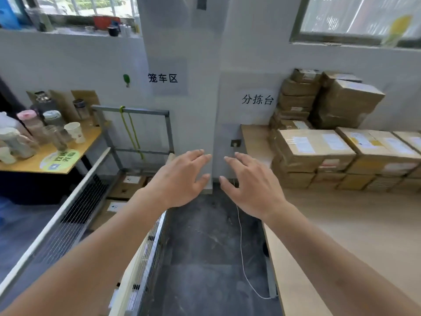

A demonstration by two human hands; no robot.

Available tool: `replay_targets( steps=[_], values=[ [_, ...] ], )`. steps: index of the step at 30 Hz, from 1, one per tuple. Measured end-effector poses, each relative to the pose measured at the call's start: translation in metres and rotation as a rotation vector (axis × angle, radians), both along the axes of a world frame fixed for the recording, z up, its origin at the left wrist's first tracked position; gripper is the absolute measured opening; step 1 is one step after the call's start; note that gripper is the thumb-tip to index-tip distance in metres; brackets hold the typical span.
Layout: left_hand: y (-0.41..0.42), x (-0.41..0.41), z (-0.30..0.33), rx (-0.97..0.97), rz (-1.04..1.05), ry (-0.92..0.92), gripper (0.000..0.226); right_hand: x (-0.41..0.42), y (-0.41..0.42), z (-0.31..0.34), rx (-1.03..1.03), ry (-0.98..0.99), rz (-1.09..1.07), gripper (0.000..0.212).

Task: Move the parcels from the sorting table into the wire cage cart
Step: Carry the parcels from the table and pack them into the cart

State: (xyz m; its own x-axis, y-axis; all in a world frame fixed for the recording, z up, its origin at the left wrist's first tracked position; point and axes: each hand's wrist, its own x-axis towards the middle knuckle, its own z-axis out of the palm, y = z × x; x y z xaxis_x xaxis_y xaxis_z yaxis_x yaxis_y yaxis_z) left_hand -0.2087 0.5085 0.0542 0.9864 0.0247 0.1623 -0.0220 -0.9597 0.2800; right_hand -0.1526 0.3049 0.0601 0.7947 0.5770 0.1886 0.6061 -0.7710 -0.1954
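Brown cardboard parcels (314, 151) with white labels are stacked at the back right of the light wooden sorting table (341, 224). The wire cage cart (75, 213) stands at the left, and a few flat parcels (127, 185) lie on its bottom. My left hand (180, 179) and my right hand (252, 183) are stretched out side by side in the air above the gap between cart and table. Both have their fingers spread and hold nothing. Neither hand touches a parcel.
A side table (68, 153) with cups and bottles stands left of the cart. A dark floor strip (205, 247) with a white cord (241, 247) runs between cart and table. A white pillar (182, 65) with paper signs rises ahead.
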Motion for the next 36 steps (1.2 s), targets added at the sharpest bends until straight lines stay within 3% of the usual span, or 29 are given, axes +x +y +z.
replay_targets(
  steps=[21,29,36],
  values=[
    [-0.06,0.29,-0.044,0.052,-0.614,0.126,0.061,0.182,-0.062,-0.057,0.154,0.211,-0.622,0.061],
    [-0.107,0.382,-0.073,0.09,-0.691,0.179,0.064,0.258,-0.109,-0.09,0.166,0.265,-0.74,0.058],
    [-0.151,0.455,-0.119,0.112,-0.641,0.296,0.063,0.337,-0.157,-0.126,0.198,0.344,-0.782,0.057]
  ],
)
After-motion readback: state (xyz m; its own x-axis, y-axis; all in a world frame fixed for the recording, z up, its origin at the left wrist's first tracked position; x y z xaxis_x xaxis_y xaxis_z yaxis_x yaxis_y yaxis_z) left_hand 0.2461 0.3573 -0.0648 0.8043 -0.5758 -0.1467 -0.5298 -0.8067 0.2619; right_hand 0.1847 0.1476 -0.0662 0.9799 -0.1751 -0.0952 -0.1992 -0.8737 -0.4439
